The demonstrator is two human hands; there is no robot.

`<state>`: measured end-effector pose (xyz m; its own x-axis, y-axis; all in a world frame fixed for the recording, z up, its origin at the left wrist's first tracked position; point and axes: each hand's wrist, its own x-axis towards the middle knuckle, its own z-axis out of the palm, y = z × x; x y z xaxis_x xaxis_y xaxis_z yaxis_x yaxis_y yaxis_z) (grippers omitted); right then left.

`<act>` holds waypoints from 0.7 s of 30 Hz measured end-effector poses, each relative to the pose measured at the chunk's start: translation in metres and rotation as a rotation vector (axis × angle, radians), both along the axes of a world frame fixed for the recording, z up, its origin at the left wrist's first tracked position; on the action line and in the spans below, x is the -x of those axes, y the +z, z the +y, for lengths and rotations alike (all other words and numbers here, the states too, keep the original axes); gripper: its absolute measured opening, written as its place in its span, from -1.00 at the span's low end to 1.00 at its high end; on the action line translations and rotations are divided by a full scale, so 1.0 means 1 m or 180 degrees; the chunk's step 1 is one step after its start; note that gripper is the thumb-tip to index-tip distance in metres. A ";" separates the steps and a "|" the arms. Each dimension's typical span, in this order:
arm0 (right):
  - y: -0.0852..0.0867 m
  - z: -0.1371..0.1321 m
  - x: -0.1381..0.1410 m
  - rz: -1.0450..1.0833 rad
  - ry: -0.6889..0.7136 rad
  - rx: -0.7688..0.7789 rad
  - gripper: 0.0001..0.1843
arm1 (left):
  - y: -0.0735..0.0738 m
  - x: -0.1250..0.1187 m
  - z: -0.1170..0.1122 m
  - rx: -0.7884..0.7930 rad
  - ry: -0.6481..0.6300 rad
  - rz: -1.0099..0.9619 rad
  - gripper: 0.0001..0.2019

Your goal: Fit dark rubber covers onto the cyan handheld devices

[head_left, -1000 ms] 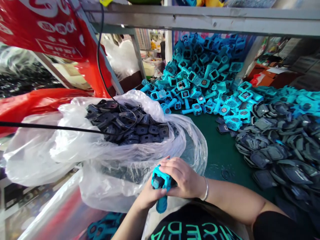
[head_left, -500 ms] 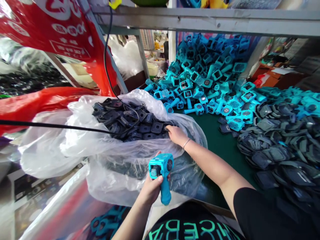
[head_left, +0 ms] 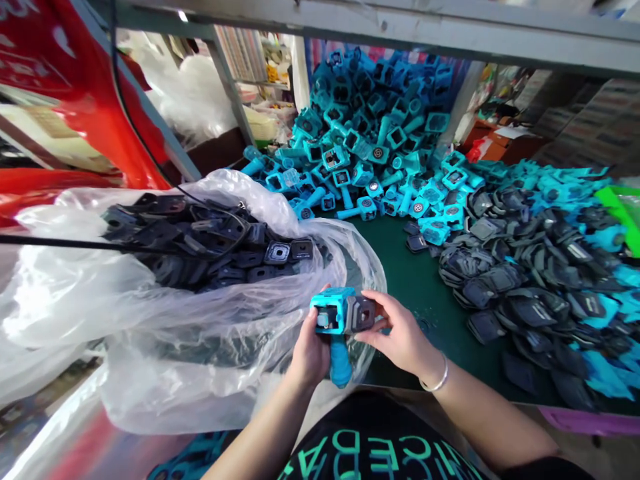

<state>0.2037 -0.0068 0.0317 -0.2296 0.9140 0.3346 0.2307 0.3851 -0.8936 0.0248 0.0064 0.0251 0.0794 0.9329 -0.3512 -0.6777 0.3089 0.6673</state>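
Observation:
My left hand [head_left: 310, 357] grips a turquoise plastic pistol-shaped housing [head_left: 333, 310] by its handle, with the handle pointing down. My right hand [head_left: 397, 333] pinches a dark grey square plastic piece [head_left: 362, 313] and holds it against the housing's end. Just left of my hands lies a large transparent plastic bag [head_left: 165, 373], and it is full of similar dark square pieces [head_left: 200, 243]. My hands are above the bag's near edge, and a bracelet sits on my right wrist.
A heap of turquoise housings [head_left: 360, 133] stands beyond the bag on a green mat [head_left: 425, 287]. Loose dark pieces [head_left: 520, 287] lie to the right. A grey metal shelf beam [head_left: 400, 20] crosses overhead, and a red banner [head_left: 85, 100] hangs at left.
My right hand has come back from the bag with a dark square piece and now holds it to the housing. The view has also shifted, moving the scene left.

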 end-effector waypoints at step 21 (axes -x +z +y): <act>-0.002 -0.015 -0.003 -0.0021 -0.0598 -0.0641 -0.12 | -0.011 -0.038 -0.021 -0.1418 -0.0551 0.0511 -0.13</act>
